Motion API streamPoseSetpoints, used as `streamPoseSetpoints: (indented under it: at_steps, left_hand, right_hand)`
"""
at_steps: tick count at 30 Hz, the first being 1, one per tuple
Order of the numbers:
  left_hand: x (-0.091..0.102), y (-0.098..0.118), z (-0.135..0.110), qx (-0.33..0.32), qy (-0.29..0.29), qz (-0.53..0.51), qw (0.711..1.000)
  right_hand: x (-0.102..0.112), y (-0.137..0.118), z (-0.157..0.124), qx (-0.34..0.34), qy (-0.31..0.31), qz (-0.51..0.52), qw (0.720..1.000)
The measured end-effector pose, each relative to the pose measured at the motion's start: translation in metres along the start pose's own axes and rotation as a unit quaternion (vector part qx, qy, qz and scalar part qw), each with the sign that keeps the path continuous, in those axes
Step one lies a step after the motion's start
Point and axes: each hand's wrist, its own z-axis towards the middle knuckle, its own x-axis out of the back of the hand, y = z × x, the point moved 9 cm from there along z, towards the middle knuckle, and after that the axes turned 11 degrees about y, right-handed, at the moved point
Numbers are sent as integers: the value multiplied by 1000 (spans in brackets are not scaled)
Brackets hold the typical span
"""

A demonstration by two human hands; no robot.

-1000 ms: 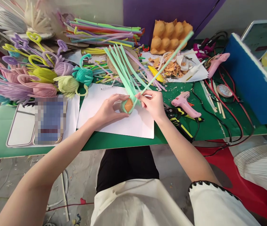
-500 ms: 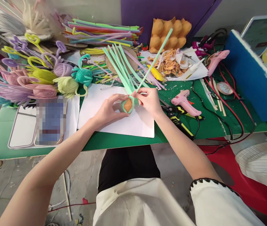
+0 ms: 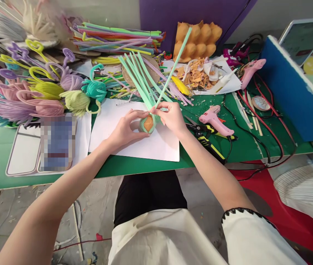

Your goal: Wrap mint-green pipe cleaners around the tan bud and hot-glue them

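Note:
Over a white sheet of paper (image 3: pixel 134 147), a mint-green pipe cleaner bundle (image 3: pixel 138 79) fans away from me. Its near end curves round an orange-brown core (image 3: pixel 148 124) that looks like egg-carton pulp. My left hand (image 3: pixel 127 127) grips this rounded end from the left, thumb below and fingers above. With thumb and fingers pinched, my right hand (image 3: pixel 170 116) holds one mint pipe cleaner (image 3: pixel 174 68), which slants up to the right, apart from the rest. The fingertips of both hands nearly meet where the strands gather.
Finished pipe-cleaner swans (image 3: pixel 48 88) crowd the left. A phone (image 3: pixel 57 143) lies near the front edge. Right of the paper are pliers (image 3: pixel 208 143) and a pink glue gun (image 3: pixel 215 119) with cables. An orange egg carton (image 3: pixel 197 40) and a blue panel (image 3: pixel 291 92) stand behind.
The single pipe cleaner in my right hand has swung a little left and stands steeper. My left hand keeps its grip. The whole view has shifted slightly.

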Motion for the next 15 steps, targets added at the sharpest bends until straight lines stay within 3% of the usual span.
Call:
streamPoseSetpoints:
  at_steps: [6, 15]
  left_hand:
    - [3, 8, 3, -44, 13, 60, 997]
    - [3, 8, 2, -44, 4, 89, 995]
  right_hand:
    - [-1, 1, 1, 4, -8, 2, 1000]
    - [-4, 1, 9, 6, -6, -8, 1000]
